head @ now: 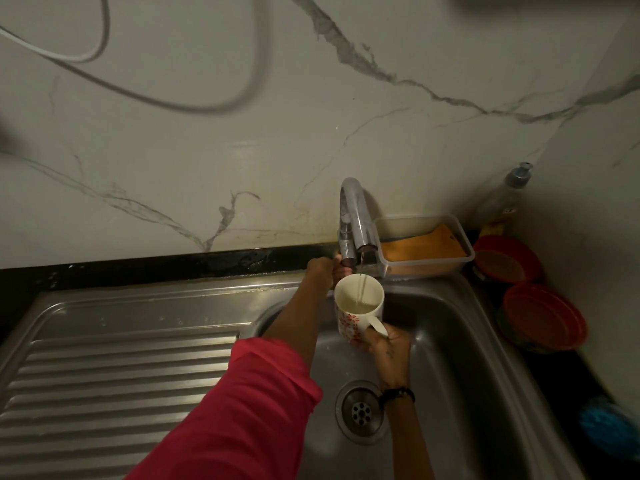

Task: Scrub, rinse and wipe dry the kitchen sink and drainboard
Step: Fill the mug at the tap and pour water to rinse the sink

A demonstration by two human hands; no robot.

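A steel sink (460, 344) with a round drain (360, 412) lies at the right, and its ribbed drainboard (114, 368) stretches to the left. Over the basin my right hand (388, 344) holds a white mug (358, 306) with red flowers by its handle. A thin stream of water runs from the chrome tap (355, 216) into the mug, which is partly filled. My left hand (325, 270), in a red sleeve, grips the tap's handle at its base.
A clear plastic box (424, 245) with an orange sponge sits behind the sink, right of the tap. A pump bottle (504, 199) stands in the corner. Two red bowls (543, 320) rest on the dark counter at the right. A blue scrubber (604, 420) lies lower right.
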